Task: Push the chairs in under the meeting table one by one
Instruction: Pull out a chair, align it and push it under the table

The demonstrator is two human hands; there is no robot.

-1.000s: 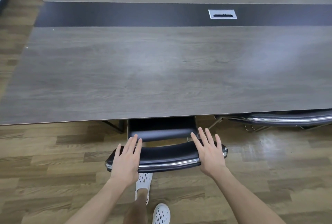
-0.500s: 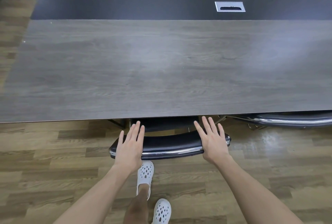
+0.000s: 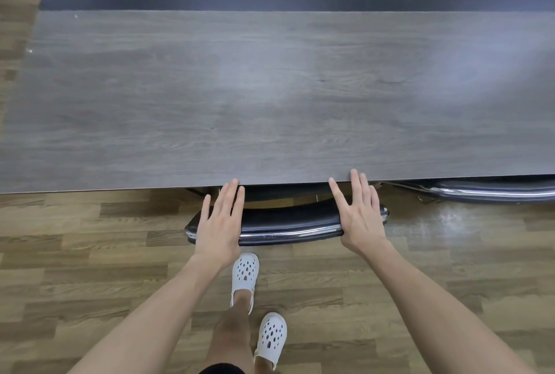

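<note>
Black padded chair (image 3: 288, 222), seen from the head camera, stands with its back just outside the grey wood desk (image 3: 270, 88) edge and its seat hidden beneath. The left hand (image 3: 220, 220) and right hand (image 3: 359, 214) press flat on the back, fingers spread. This chair looks nearly in. A second chair (image 3: 492, 190) at the right appears already tucked under.

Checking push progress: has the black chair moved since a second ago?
Yes. The black chair has slid forward under the table edge; less of its seat shows now.
</note>
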